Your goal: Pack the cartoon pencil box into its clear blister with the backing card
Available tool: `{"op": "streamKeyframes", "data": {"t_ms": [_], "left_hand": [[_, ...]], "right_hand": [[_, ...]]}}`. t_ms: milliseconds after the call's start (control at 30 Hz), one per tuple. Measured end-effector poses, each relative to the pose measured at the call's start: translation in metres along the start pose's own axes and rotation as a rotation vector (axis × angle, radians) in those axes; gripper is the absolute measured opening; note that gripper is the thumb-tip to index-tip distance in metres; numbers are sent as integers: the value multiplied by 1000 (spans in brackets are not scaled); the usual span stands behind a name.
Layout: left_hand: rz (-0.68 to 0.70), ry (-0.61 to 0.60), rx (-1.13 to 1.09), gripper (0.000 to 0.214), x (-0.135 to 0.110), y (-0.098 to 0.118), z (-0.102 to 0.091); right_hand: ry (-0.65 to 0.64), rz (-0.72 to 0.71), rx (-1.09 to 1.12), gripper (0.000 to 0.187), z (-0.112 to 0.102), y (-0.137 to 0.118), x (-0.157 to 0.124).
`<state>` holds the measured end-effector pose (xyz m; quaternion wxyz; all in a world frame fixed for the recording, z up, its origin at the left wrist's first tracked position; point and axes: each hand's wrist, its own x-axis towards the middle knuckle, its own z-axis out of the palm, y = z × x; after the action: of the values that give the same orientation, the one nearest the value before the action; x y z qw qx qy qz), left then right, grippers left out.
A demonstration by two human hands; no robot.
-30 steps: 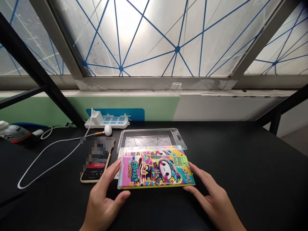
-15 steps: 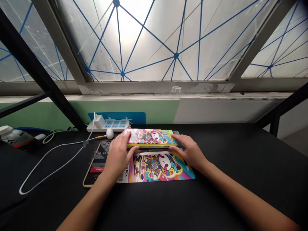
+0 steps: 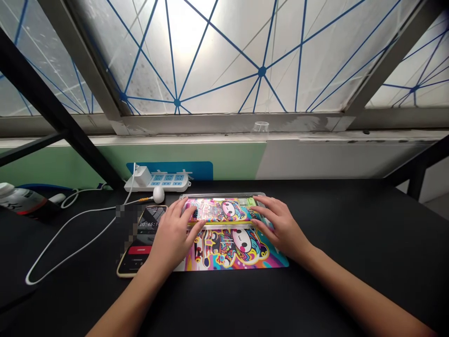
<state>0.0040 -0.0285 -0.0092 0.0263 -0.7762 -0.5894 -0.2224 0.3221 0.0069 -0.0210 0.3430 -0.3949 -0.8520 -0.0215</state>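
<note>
A colourful pencil box [image 3: 224, 209] with a cartoon character on its lid lies in a clear plastic tray [image 3: 228, 194]. In front of the tray, a printed card [image 3: 231, 248] with matching artwork lies flat on the black table. My left hand [image 3: 175, 229] is at the box's left end, fingers over the top and thumb along the front edge. At the right end, my right hand [image 3: 278, 224] has its fingers over the corner and its thumb at the front. Both hands grip the box by its ends. The undersides of the fingers are hidden.
Left of the card is a phone [image 3: 140, 248] with a timer on its screen. Behind it are a white power strip [image 3: 164, 181] and a white cable [image 3: 70, 234]. A bottle [image 3: 21, 201] lies at the far left. A clear cup [image 3: 261, 128] stands on the window ledge.
The pencil box has gone down into the clear tray, both hands moving with it. More of the tray's rim shows around it now. The view has shifted slightly.
</note>
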Motion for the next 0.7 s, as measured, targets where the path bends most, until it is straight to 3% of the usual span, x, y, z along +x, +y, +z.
{"op": "streamKeyframes", "data": {"t_ms": [133, 233, 300, 367, 433, 500, 700], "left_hand": [[110, 42, 22, 38, 3, 15, 1], [161, 1, 31, 40, 10, 30, 3], [170, -55, 31, 46, 17, 39, 7], [143, -121, 33, 55, 24, 47, 12], [105, -169, 41, 60, 32, 51, 18], [74, -192, 50, 62, 39, 53, 24], [37, -184, 67, 59, 45, 46, 37]], "right_hand": [[5, -224, 77, 26, -2, -28, -4], [-187, -354, 164, 29, 3, -54, -8], [-379, -331, 205, 39, 7, -67, -9], [-555, -249, 238, 63, 8, -74, -8], [-659, -183, 260, 83, 6, -75, -7], [-689, -144, 276, 89, 3, -74, -7], [-643, -126, 284, 83, 0, -69, -12]]}}
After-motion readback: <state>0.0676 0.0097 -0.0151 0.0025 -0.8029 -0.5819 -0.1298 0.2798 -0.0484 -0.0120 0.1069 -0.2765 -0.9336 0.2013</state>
